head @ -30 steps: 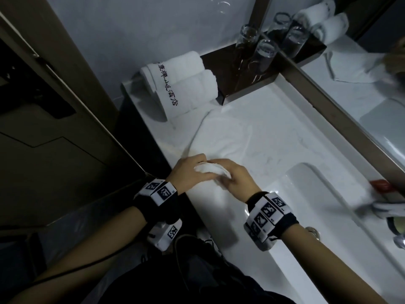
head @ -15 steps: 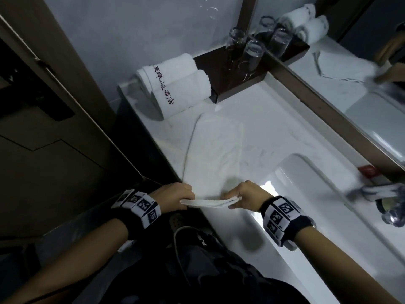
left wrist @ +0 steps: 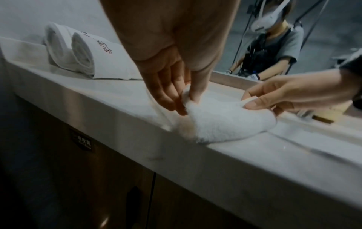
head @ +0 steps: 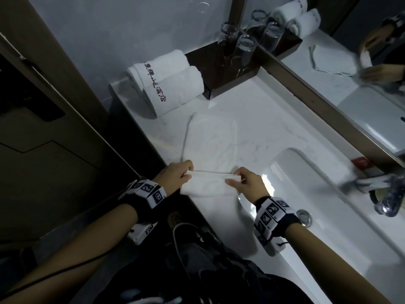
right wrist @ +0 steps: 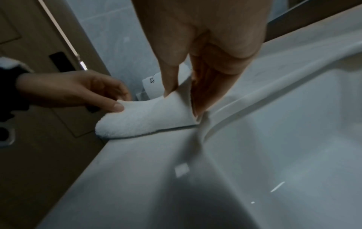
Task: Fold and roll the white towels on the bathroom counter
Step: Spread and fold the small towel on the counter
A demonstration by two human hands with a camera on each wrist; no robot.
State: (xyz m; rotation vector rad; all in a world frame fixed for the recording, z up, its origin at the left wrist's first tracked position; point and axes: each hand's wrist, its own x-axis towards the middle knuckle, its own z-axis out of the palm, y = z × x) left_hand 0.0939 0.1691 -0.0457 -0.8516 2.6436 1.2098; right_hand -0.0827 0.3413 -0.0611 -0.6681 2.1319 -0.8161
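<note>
A white towel [head: 210,141] lies folded lengthwise on the marble counter [head: 274,119], its near end turned over into the start of a roll [head: 208,185] at the counter's front edge. My left hand [head: 178,175] pinches the left corner of that turned end [left wrist: 225,120], thumb and fingers [left wrist: 170,96] on the cloth. My right hand [head: 243,181] pinches the right corner [right wrist: 149,114] between thumb and fingers [right wrist: 170,86]. Two rolled white towels [head: 173,82] with printed lettering lie at the counter's far left.
A dark wooden tray [head: 232,71] with drinking glasses [head: 245,47] stands behind the flat towel. The basin [head: 328,205] lies to the right with its drain [head: 304,217] and tap [head: 377,187]. A mirror [head: 350,69] runs along the back. A cabinet front drops below the near edge.
Both hands pulled the towel's near end back toward the counter edge and spread apart. The end now lies turned over as a wider fold between them.
</note>
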